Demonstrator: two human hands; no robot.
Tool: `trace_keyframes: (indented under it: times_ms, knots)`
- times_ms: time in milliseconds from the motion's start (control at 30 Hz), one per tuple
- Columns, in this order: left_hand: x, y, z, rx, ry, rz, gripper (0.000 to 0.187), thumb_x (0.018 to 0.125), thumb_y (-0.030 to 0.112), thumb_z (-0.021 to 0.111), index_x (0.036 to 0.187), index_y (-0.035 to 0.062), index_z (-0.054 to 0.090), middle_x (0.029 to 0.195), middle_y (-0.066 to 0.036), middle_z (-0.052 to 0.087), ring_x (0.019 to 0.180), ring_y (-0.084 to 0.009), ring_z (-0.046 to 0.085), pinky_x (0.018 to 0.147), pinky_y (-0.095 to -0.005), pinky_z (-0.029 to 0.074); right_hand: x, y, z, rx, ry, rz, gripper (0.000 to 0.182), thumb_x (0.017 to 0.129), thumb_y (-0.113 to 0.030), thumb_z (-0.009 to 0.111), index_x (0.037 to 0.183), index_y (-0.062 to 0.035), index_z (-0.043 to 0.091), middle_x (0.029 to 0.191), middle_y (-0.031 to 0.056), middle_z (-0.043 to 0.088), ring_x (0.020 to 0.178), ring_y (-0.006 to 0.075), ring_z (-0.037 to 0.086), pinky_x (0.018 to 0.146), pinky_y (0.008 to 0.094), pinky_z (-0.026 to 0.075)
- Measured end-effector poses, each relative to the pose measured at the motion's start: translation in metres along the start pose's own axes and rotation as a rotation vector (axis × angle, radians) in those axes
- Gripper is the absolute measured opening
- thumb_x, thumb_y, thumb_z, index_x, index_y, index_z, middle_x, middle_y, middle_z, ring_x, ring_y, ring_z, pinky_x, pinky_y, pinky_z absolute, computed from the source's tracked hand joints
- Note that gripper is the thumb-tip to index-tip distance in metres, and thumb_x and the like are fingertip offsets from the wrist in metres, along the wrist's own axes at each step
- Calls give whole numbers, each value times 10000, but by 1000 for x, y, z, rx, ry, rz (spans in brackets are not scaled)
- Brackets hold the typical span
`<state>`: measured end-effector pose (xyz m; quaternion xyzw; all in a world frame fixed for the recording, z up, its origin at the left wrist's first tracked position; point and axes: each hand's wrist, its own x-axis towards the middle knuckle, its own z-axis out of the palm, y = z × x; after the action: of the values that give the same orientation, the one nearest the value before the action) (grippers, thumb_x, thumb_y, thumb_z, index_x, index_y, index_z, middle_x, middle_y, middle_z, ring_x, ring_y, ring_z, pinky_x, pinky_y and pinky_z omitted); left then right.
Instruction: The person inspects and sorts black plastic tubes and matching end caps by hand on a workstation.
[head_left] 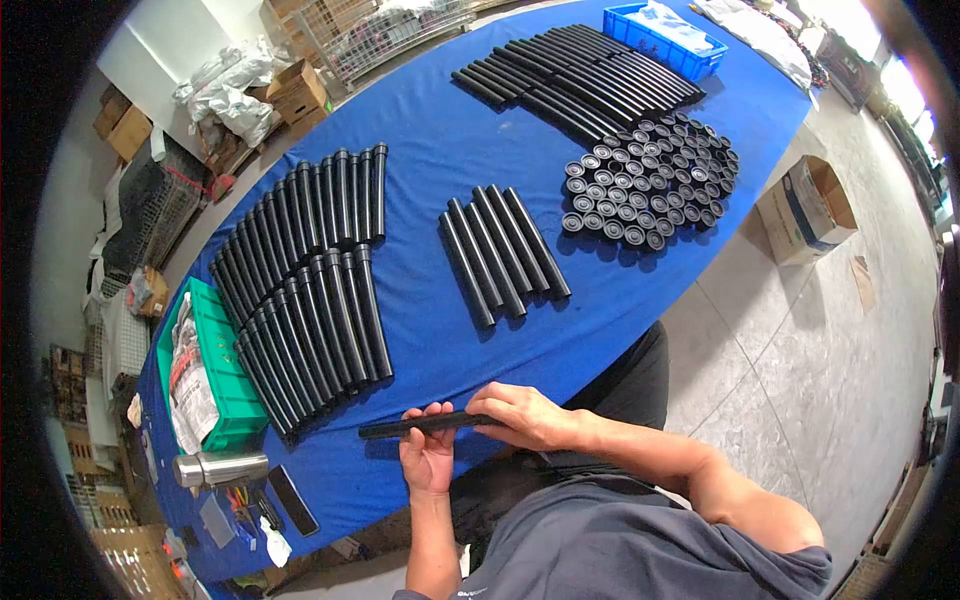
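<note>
Spanning both hands: black tube [398, 429], lower centre of the frame.
Left hand [428, 465]: palm up, fingers curled lightly around the tube.
Right hand [525, 415]: closed over the right end.
Handling: probably light, stiff, smooth enough to roll; best held mid-length and at one end.
Worktop [420, 340]: loose tubes [495, 258] at centre, round caps [639, 200] upper right.

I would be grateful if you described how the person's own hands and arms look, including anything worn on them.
The left hand and right hand are bare, without gloves, and no watch or bracelet shows at either wrist. Both forearms are uncovered. The dark grey shirt has a short right sleeve, ending above the elbow.
</note>
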<state>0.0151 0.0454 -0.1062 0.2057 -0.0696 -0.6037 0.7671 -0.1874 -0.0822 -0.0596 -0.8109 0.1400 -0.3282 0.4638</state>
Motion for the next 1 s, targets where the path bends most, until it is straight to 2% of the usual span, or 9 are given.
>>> trace_keyframes:
  times_ms: [33,133,267,367,467,767,967,1000]
  knots:
    - [0,0,-1,3,-15,5,311,961,85,677,1253,46,577,1302,-228,646,1298,-396,574,1087,-553,505,1,-2,-3,-5,-19,-19,331,891,-125,744,1157,24,613,1050,181,645,1005,358,663,821,425,544]
    - [-2,-1,-1,20,-37,18,316,963,87,675,1259,45,573,1301,-230,645,1295,-397,575,1077,-550,515,7,-14,-13,132,-96,207,360,869,-66,752,1186,3,596,1095,175,630,1005,374,657,847,446,555]
    - [1,0,1,7,2,4,308,959,79,679,1248,45,579,1295,-231,646,1290,-399,578,1068,-545,525,-1,-3,-3,25,-19,40,336,885,-108,748,1170,8,612,1068,177,638,1010,371,662,841,438,546]
    - [-1,0,0,-6,-7,5,304,954,67,681,1241,46,583,1291,-229,647,1289,-399,579,1069,-538,527,-2,-2,-3,5,-22,7,327,896,-140,744,1156,16,622,1046,180,647,1026,361,662,838,431,540]
    - [-1,-1,0,16,-28,15,298,954,63,680,1236,48,584,1288,-228,649,1289,-399,579,1071,-532,527,0,-4,-7,101,-19,168,335,896,-156,746,1158,15,627,1047,178,654,1022,355,656,843,435,534]
    - [0,-1,-2,83,-51,38,304,979,86,651,1277,69,596,1329,-214,638,1314,-377,562,1092,-523,510,-3,3,2,93,36,132,335,906,-171,737,1166,13,631,1051,174,657,982,350,658,822,429,525]
    - [-1,0,-2,24,-16,9,294,956,104,690,1231,62,593,1288,-219,656,1289,-389,583,1089,-534,506,-3,1,2,-38,-25,3,327,888,-119,749,1161,11,624,1066,184,653,982,364,672,814,438,554]
    - [-1,0,-2,23,-31,10,296,956,108,692,1232,62,594,1286,-219,658,1289,-390,583,1091,-536,503,-1,-3,-2,12,-36,70,338,881,-112,754,1167,10,619,1073,186,650,980,369,670,822,442,556]
